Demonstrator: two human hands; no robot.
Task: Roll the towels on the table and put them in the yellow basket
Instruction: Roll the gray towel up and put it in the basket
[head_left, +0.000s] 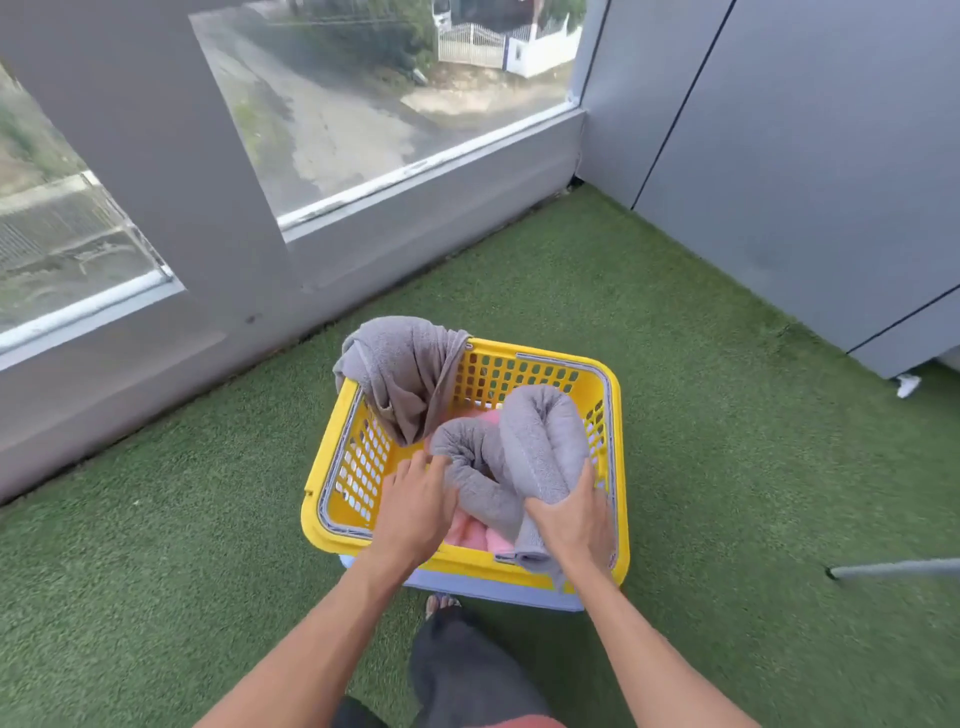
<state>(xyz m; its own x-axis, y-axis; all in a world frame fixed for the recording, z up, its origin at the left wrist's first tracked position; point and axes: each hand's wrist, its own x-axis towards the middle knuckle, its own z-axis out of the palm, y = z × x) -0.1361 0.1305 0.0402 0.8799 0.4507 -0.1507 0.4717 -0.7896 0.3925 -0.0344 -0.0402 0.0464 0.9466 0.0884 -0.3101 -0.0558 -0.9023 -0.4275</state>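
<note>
Rolled grey towel (524, 457) inside yellow basket (621, 415), bent in arch. Right hand (571, 525) clenched on near end; left hand (415, 504) pressing other end, closure unclear. Judged soft, light, floppy, prone to unrolling: hold both ends. Count: 2 grey towels, second towel (402, 369) draped over far rim beyond left hand; pink fabric (470, 532) beneath grip, number unclear; 1 basket.

Both bare forearms reach forward and down. The left hand (415, 499) lies palm-down, fingers spread; the right hand (571, 519) is curled in a grip.
</note>
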